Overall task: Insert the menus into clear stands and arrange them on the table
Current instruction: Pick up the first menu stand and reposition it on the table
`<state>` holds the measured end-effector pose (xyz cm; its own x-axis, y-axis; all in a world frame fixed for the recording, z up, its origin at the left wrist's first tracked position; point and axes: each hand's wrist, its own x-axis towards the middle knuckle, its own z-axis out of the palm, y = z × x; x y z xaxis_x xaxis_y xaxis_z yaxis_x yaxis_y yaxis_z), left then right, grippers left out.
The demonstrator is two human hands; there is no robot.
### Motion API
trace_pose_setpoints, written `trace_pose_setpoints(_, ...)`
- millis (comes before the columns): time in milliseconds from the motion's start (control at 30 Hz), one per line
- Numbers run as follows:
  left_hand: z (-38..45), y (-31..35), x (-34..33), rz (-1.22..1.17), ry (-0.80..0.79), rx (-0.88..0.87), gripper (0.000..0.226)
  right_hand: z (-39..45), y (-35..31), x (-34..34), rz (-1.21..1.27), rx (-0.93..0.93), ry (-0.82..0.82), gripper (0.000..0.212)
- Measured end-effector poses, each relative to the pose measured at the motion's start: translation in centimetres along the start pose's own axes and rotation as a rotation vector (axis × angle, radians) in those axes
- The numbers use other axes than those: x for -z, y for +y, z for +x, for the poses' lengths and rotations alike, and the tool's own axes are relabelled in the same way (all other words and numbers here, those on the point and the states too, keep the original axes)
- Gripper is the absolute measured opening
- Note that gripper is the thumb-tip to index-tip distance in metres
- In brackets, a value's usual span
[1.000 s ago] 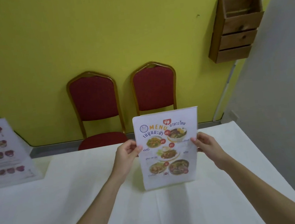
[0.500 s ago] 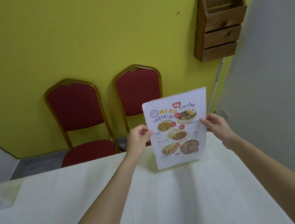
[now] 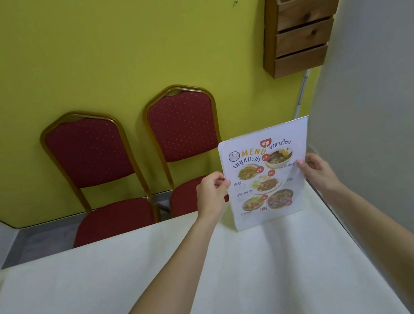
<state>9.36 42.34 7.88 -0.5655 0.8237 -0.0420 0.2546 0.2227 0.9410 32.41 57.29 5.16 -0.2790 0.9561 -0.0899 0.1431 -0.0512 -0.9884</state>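
A menu stand (image 3: 265, 175) with a colourful food menu inside is upright over the far right corner of the white-clothed table (image 3: 163, 279). It leans a little to the right, its bottom edge at the tablecloth. My left hand (image 3: 211, 194) pinches its left edge and my right hand (image 3: 318, 173) pinches its right edge, both at about mid height. The clear top rim of the stand shows just above the sheet.
Two red chairs with gold frames (image 3: 93, 170) (image 3: 185, 138) stand against the yellow wall behind the table. A wooden wall rack (image 3: 301, 20) hangs at the upper right. A grey wall (image 3: 390, 108) runs close along the table's right edge.
The menu stand has moved with both hands toward the table's far right corner. My view has swung right, so the other menu stand at the left has left the frame.
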Motion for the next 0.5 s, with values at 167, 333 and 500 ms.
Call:
trace_pose_setpoints(167,0.4,0.4,0.2,0.025,0.011,-0.046,0.012,0.3,-0.7,-0.3,-0.027,0.013,0.024,0.010)
trace_pose_setpoints(333,0.0,-0.3,0.5,-0.002,0.028,-0.078,0.011,-0.1,-0.8,-0.8,-0.049,0.037,0.014,0.011)
trace_pose_setpoints(500,-0.6,0.3,1.2,0.005,0.055,-0.055,0.010,-0.3,-1.2,-1.3,-0.029,0.041,-0.022,0.012)
